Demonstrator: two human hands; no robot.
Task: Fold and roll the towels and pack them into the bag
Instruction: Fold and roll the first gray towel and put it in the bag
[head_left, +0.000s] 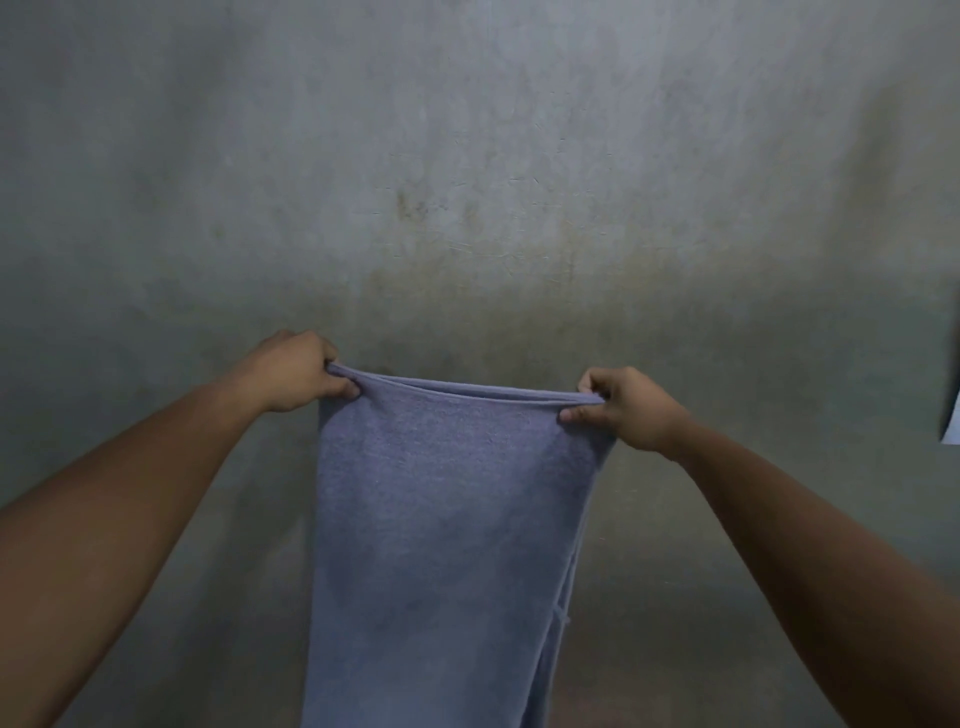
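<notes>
Towel (447, 545) hangs below left hand (296, 371) and right hand (626, 408), each grip pinching a top corner.

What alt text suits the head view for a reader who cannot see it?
A blue-grey terry towel hangs down, doubled over, pinched at its top corners by the left hand and the right hand, in front of a stained grey wall.

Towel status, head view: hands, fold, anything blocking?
Left hand and right hand each pinch a top corner. Towel hangs doubled, not rolled. Bag not in view. Nothing blocking.
</notes>
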